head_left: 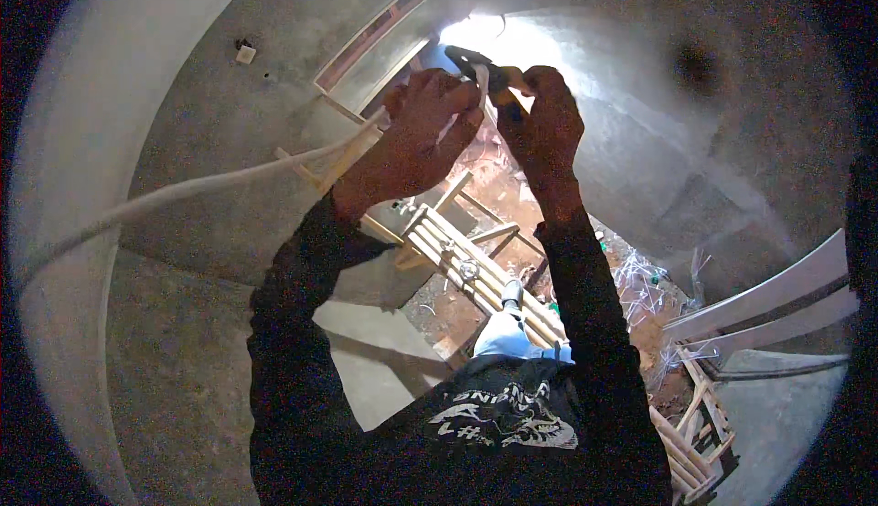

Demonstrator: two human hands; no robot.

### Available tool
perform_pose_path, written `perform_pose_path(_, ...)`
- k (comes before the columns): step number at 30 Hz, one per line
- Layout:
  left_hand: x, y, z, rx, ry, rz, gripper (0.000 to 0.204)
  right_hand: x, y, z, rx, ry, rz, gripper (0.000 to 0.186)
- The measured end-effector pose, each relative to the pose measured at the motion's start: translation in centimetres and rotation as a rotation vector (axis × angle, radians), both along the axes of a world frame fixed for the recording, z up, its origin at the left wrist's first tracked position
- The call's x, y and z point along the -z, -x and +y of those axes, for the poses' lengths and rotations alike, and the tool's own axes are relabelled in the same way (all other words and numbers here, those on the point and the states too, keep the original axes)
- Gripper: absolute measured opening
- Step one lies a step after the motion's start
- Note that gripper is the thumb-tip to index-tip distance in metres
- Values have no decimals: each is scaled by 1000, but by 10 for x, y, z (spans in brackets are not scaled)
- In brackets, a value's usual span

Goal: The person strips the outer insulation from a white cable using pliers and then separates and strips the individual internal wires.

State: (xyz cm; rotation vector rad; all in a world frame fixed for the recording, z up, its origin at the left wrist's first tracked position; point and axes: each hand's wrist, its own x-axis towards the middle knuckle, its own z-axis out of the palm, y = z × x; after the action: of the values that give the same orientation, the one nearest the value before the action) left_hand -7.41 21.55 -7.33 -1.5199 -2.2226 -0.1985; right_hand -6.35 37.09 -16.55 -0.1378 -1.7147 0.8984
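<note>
Both my hands are raised in front of me at the top of the view. My left hand point(422, 129) is closed around a pale, flexible cable point(229, 177), which sweeps in from the left. A short end of it stands up past my fingers, beside a dark tool. My right hand point(546, 126) is closed on that tool, which looks like a pair of pliers point(498, 76) with orange-yellow on its handles. Its dark head lies against or just behind the cable end; which of these I cannot tell.
Below me stands a wooden bench of slats point(476, 273), with my shoe on it. Curved grey plastered walls point(210, 113) surround me. A framed opening point(375, 44) is at upper left, a bright light point(512, 39) ahead. Plastic scraps point(640, 277) and another wooden stand point(690, 442) are at right.
</note>
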Motion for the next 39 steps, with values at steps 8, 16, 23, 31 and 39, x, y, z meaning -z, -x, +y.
perform_pose_path(8, -3, -7, 1, 66, -42, -191, 18, -9, -24, -12, -477, 109, -280, 23)
perform_pose_path(16, 2, -4, -11, -33, 27, -233, 23, 38, -10, -2, -6, -161, -67, 36)
perform_pose_path(23, 1, -8, -8, -61, 37, -234, 24, 40, -15, -23, 6, -43, -55, 29)
perform_pose_path(31, 11, 0, -17, -48, -69, -180, 23, 56, -4, -17, 98, -260, -172, 30)
perform_pose_path(39, 2, 5, -44, -91, -202, 16, 16, 107, -12, -26, -436, 352, -448, 35)
